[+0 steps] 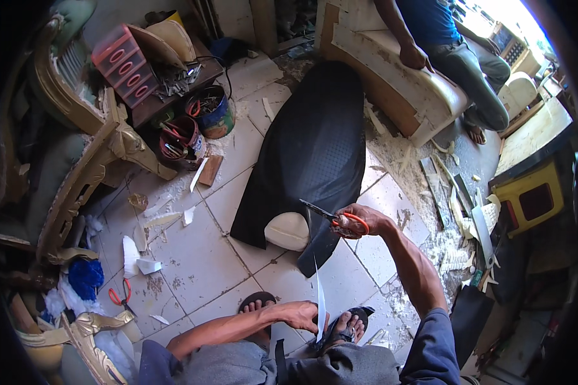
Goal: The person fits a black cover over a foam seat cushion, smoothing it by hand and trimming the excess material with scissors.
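Note:
My right hand (366,218) grips a pair of scissors (318,210) by the orange handles, their dark blades pointing left over the near end of a long black seat cover (315,138). The cover is draped on a motorcycle-type seat on the tiles, and pale foam (287,231) shows through a gap at its near end. Low over my feet, my left hand (302,315) is closed on a thin white strip (320,298) that stands up from the fingers. Its fingertips are partly hidden.
Foam scraps (131,256) and orange-handled scissors (121,296) lie on the left floor. Beyond them are a gilded chair frame (77,199), tool buckets (181,141) and a red drawer unit (125,67). Another person (437,45) sits on a pale sofa frame (392,83). A yellow panel (534,199) leans right.

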Motion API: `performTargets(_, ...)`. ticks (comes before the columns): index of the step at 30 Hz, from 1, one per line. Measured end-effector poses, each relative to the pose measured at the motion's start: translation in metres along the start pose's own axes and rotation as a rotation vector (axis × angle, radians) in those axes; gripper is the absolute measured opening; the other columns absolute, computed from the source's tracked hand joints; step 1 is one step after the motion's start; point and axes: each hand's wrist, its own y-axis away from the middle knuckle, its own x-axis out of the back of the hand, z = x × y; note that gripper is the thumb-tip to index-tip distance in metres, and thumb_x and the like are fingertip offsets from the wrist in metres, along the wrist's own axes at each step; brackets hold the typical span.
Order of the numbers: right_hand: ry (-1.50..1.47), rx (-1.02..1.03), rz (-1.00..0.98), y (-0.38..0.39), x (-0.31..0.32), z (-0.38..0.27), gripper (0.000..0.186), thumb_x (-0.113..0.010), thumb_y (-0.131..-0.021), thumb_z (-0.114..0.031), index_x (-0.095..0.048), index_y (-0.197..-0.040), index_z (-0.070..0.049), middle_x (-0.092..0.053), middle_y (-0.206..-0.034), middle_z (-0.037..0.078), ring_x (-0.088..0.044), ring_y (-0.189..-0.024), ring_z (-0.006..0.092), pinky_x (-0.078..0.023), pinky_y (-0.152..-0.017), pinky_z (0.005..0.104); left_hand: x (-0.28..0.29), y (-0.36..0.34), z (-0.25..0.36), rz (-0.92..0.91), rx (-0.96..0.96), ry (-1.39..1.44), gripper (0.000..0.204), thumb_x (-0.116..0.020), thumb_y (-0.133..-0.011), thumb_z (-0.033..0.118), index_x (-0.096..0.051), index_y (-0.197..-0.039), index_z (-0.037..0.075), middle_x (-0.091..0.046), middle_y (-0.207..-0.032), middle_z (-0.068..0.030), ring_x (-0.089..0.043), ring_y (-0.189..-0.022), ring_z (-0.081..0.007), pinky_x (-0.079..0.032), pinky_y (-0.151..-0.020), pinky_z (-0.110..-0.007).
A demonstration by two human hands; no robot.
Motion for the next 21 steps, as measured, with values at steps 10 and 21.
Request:
performTargets(10, 0.011, -0.157, -0.084, -0.016, 0.016, -0.024, 0.066, -0.068, -0.084, -0.069, -0.072, -0.097, -0.004, -0.064, -0.070, 0.000, -0.057, -0.056, 0.0084, -0.045, -0.049, 0.0242, -0.003, -0.018, 0.000, -0.016, -0.071, -0.103, 0.026, -0.067, -0.082, 0.019, -0.068, -0.106, 0.008, -0.068, -0.089, -0.0150, -0.064, -0.085, -0.0275, -0.048, -0.076, -0.039)
performTargets(21, 0.095, -0.119, -0.130, -0.029, 0.023, -0.038, 0.074, -0.064, -0.082, -0.076, -0.073, -0.098, -0.004, -0.062, -0.068, 0.000, -0.057, -0.056, 0.0086, -0.045, -0.050, 0.0241, 0.000, -0.037, 0.011, -0.045, -0.199, -0.141, 0.036, -0.067, -0.080, 0.026, -0.063, -0.109, 0.005, -0.066, -0.099, -0.0244, -0.062, -0.093, -0.0424, -0.047, -0.080, -0.048)
